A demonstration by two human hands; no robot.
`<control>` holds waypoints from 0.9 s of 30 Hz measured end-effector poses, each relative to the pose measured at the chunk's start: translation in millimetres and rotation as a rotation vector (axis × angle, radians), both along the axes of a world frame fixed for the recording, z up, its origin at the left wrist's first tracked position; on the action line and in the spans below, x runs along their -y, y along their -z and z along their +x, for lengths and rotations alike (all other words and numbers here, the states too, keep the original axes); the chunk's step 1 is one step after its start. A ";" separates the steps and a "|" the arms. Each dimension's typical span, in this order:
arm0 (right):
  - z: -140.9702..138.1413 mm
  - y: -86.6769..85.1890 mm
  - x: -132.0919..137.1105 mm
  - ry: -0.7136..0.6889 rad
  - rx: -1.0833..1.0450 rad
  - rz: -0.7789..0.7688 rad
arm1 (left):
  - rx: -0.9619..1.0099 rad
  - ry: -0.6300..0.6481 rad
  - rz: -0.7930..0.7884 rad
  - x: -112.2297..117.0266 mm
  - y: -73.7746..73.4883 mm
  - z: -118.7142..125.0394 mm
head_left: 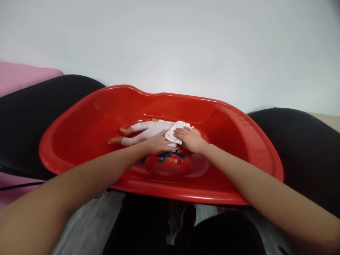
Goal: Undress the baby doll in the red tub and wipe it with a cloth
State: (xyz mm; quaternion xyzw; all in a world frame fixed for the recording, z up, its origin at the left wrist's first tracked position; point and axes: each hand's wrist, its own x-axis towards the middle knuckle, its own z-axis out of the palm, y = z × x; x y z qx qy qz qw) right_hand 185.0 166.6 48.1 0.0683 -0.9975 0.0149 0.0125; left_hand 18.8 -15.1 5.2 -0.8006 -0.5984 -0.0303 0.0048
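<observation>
A baby doll [148,131] in white clothing lies on its back in a red baby bathtub [87,106], bare feet toward the left. A ruffled white cloth [174,131] covers its upper chest and neck area; I cannot tell if it is a bib or a loose piece. My right hand [191,140] is over the cloth near the doll's head, fingers curled on the fabric. The head is mostly hidden behind that hand. My left hand [158,142] holds the doll's near side at the chest, its fingertips partly under the cloth.
Black rounded seats [50,102] stand under and beside the tub, another black one [300,152] at right. A pink surface [23,76] is at far left. Behind rises a white wall [170,46]. My dark-clothed legs [143,226] are below the tub's near rim.
</observation>
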 end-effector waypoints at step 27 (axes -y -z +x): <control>-6.6 69.5 11.2 -0.131 0.187 0.342 | 0.027 -0.753 0.409 -6.2 -23.3 -37.7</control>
